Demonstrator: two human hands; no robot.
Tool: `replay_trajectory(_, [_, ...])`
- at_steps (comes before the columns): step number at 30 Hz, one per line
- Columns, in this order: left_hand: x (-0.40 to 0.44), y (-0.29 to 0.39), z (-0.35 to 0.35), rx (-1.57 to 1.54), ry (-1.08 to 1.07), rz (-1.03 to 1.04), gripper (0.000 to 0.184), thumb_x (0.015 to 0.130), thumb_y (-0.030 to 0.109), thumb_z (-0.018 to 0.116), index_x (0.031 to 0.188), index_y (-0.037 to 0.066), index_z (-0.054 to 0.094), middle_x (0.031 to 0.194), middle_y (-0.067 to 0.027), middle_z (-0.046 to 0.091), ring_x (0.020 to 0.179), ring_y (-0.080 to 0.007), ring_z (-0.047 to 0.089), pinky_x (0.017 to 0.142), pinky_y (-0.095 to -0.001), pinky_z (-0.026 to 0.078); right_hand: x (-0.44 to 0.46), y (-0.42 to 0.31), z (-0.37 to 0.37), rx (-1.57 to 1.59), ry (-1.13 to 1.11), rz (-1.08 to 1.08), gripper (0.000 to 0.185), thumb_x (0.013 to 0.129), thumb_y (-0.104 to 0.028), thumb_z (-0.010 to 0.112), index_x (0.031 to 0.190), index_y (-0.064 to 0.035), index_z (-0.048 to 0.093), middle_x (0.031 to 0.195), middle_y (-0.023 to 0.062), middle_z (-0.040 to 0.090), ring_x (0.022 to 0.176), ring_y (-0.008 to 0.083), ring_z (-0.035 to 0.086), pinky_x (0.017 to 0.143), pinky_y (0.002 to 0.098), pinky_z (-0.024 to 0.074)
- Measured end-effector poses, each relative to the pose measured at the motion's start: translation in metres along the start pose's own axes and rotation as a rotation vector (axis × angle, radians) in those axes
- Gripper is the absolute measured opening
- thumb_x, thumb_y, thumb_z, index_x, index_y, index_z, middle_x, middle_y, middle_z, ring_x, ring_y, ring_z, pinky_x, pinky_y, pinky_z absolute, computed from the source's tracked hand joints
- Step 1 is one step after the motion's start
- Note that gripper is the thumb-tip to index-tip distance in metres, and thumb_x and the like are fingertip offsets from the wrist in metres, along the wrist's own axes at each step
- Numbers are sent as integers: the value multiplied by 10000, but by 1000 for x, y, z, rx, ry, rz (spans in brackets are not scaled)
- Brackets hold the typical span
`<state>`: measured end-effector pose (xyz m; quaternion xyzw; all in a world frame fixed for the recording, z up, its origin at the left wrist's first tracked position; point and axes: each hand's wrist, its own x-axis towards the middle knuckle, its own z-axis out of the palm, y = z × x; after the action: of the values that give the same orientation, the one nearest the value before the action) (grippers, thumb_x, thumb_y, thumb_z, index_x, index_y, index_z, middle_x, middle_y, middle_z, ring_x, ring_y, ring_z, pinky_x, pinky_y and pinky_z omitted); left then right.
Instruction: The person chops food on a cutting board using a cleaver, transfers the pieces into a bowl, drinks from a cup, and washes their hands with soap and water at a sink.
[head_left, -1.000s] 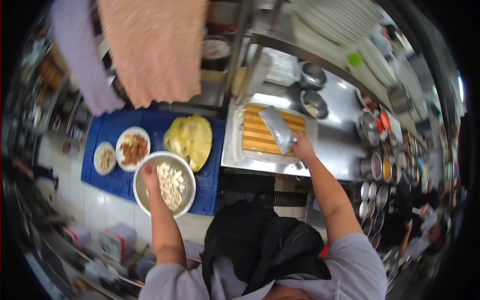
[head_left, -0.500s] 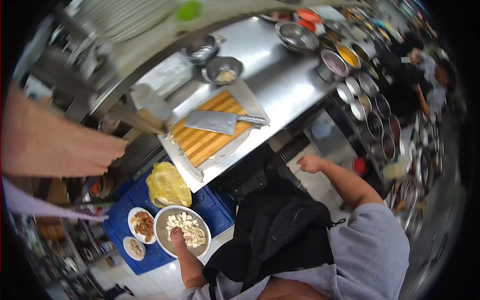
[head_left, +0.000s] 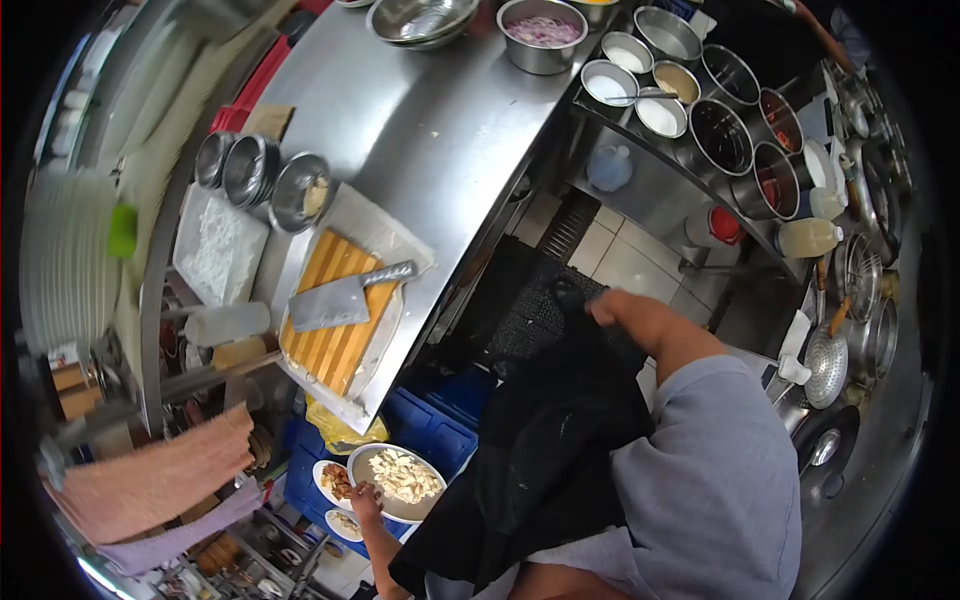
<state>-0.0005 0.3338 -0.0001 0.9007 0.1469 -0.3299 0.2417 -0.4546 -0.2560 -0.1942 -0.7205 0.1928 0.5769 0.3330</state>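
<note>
My left hand [head_left: 367, 502] is low at the left side, its fingers curled, with nothing visible in it. It overlaps the near left rim of a large bowl [head_left: 436, 465] of pale cut pieces; I cannot tell whether it touches. Beside the bowl are a white plate of brown food pieces [head_left: 335, 482] and a smaller white dish [head_left: 345, 525]. My right hand [head_left: 603, 307] hangs in front of me over the dark floor mat, fingers loosely curled and slightly blurred, with no object showing. On the steel counter, a cleaver [head_left: 332, 303] lies across a striped wooden cutting board [head_left: 352, 352].
Blue crates [head_left: 430, 425] and a yellow plastic bag [head_left: 340, 430] sit under the steel counter's [head_left: 420, 150] corner. A pot of chopped purple onion [head_left: 543, 32] stands farther along. Several seasoning pots [head_left: 720, 135] line the right shelf. A skimmer [head_left: 828, 370] lies near the stove.
The view has turned and shifted, bringing the seasoning pots nearer. My left hand has gone from over the bowl's middle to its left rim. The cleaver and board stay together.
</note>
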Motion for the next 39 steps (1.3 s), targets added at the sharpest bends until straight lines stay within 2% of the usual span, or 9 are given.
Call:
replay_trajectory(2, [-12, 6, 19, 65, -40, -13, 399, 887, 224, 626, 1268, 141, 544, 1002, -57, 651, 824, -191, 633, 620, -367, 485, 70, 37, -22, 270, 652, -176, 605, 796, -112, 563, 1390, -30, 493, 1339, 227, 581, 1245, 388, 551, 1006, 428, 477])
replay_trajectory(7, [-60, 31, 70, 181, -241, -35, 354, 935, 264, 612, 1271, 177, 544, 1113, -43, 672, 910, -197, 663, 673, -395, 508, 87, 11, -149, 752, 1089, -309, 501, 867, -197, 592, 1337, -45, 512, 1115, 239, 665, 1032, 403, 640, 872, 455, 520])
replay_trajectory(10, [-71, 45, 83, 272, -254, -92, 366, 917, 276, 655, 1254, 179, 549, 1120, -34, 674, 920, -179, 667, 672, -346, 516, 118, -3, -184, 762, 877, -258, 488, 817, -160, 618, 1277, -11, 553, 1120, 279, 649, 1068, 436, 619, 914, 484, 506])
replay_trajectory(14, [-77, 50, 85, 275, -150, -148, 410, 910, 227, 665, 1295, 158, 542, 1101, -37, 673, 911, -171, 648, 699, -355, 492, 129, -33, -186, 956, 1068, -401, 501, 813, -140, 647, 1306, -89, 572, 1301, 228, 578, 1185, 375, 570, 999, 437, 482])
replay_trajectory(19, [-79, 38, 91, 272, -181, -159, 407, 929, 213, 651, 1310, 139, 527, 1088, -37, 676, 883, -162, 650, 670, -335, 494, 99, -64, -202, 568, 1154, -597, 534, 796, -98, 663, 1302, -266, 624, 1522, 96, 389, 1355, 323, 426, 1092, 436, 412])
replay_trajectory(21, [-82, 29, 93, 234, -170, -177, 411, 939, 208, 648, 1324, 145, 519, 1091, -39, 676, 885, -163, 650, 673, -345, 501, 106, -76, -210, 445, 1231, -638, 509, 798, -137, 668, 1290, -262, 630, 1432, 116, 496, 1344, 316, 433, 1093, 460, 401])
replay_trajectory(25, [-97, 18, 97, 182, -197, -165, 438, 945, 209, 648, 1354, 168, 499, 1106, -52, 674, 953, -184, 645, 720, -373, 503, 70, -90, -236, 317, 937, -484, 467, 860, -214, 619, 1288, -30, 588, 1265, 204, 609, 1261, 348, 520, 1079, 460, 400])
replay_trajectory(28, [-99, 1, 103, 179, -182, -184, 454, 946, 182, 618, 1375, 172, 473, 1115, -87, 671, 973, -218, 670, 726, -399, 526, 168, -101, -234, 10, 1465, -464, 486, 880, -225, 600, 1329, -44, 558, 1300, 225, 589, 1280, 371, 502, 1062, 480, 413])
replay_trajectory(39, [-104, -83, 113, 173, -207, -251, 542, 905, 143, 632, 1411, 158, 438, 1091, -137, 698, 899, -229, 702, 641, -401, 544, 178, -85, -259, 106, 1414, -477, 514, 864, -278, 616, 1333, -74, 565, 1348, 206, 559, 1269, 380, 509, 1036, 462, 437])
